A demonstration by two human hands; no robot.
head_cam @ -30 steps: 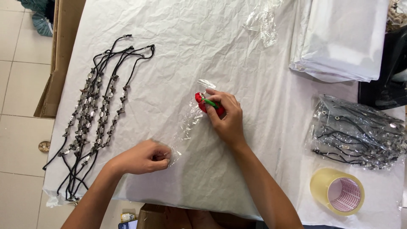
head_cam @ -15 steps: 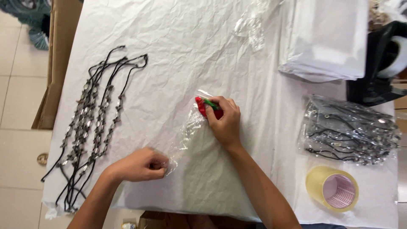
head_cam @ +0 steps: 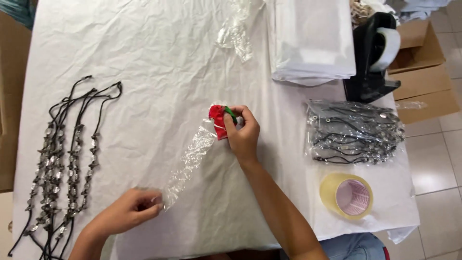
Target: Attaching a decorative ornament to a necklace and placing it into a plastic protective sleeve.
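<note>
- Film: a narrow clear plastic sleeve (head_cam: pixel 190 161) lies stretched across the middle of the white-covered surface (head_cam: pixel 144 48), running from 7 o'clock to 1 o'clock.
- Left hand (head_cam: pixel 126 212) is pinched shut on the sleeve's lower end.
- Right hand (head_cam: pixel 244 132) is closed on the upper end, gripping a small red and green piece (head_cam: pixel 219 120) there.
- Handling, as I judge it: light, limp, slippery, easy to crease or tear; best held by the two ends, kept taut.
- Beaded black cords (head_cam: pixel 57 163) lie at 9 o'clock; bagged cords (head_cam: pixel 353 132) and a tape roll (head_cam: pixel 350 195) at 3 to 4 o'clock.
</note>
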